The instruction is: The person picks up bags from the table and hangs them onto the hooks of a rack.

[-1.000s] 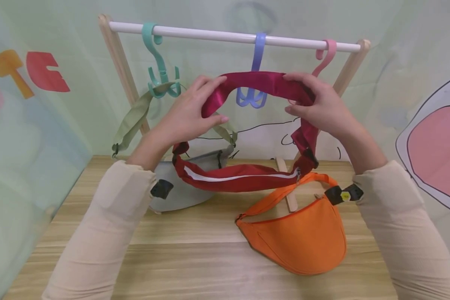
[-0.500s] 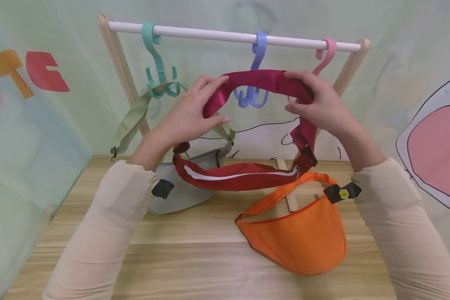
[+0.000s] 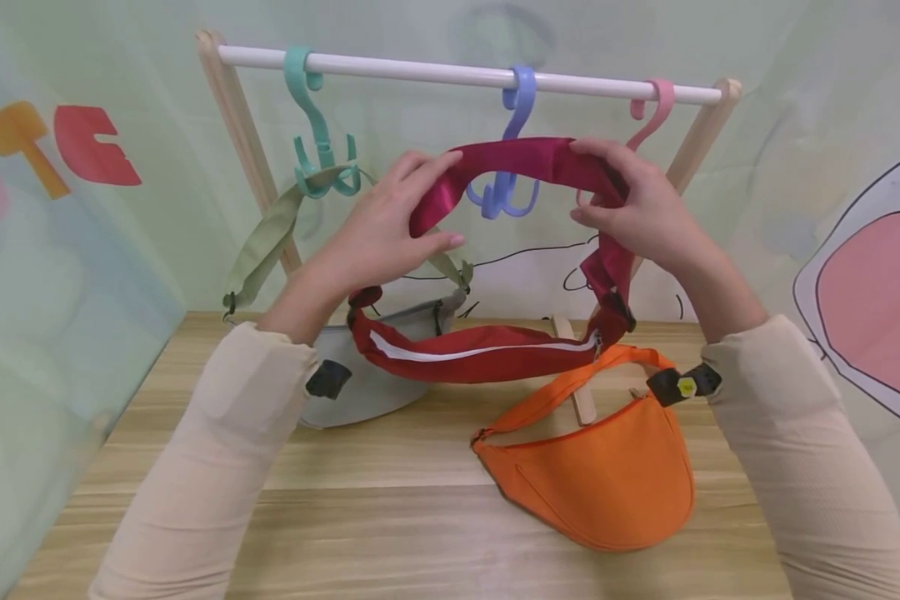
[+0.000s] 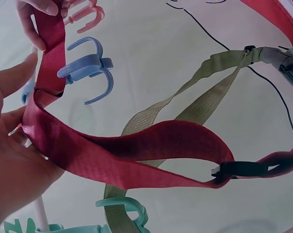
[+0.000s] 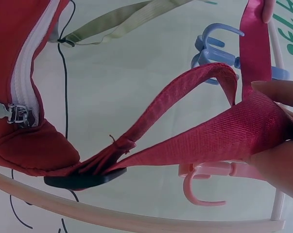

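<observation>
Both hands hold the magenta webbing strap of the red waist bag in the center of the head view, the bag itself hanging below, above the desk. The left hand has its fingers curled over the strap with the thumb stretched apart; the right hand grips it between bent fingers and thumb. Between them the strap crosses the stem of the blue hook, upper center; whether it touches cannot be told.

To hang it well, the span between the hands probably wants to be level and fairly taut, so that it drops inside the upturned prongs rather than catching on their tips. The hook may swing on the white rod, so a slow, even lowering seems best, both hands sinking together. The strap folds back on itself near the black buckle, right of the left wrist view; that loose fold could snag if gathered in. The sage strap on the teal hook, upper left, should not be brushed. Letting go looks wise only once the prongs bear the weight, one hand first.
</observation>
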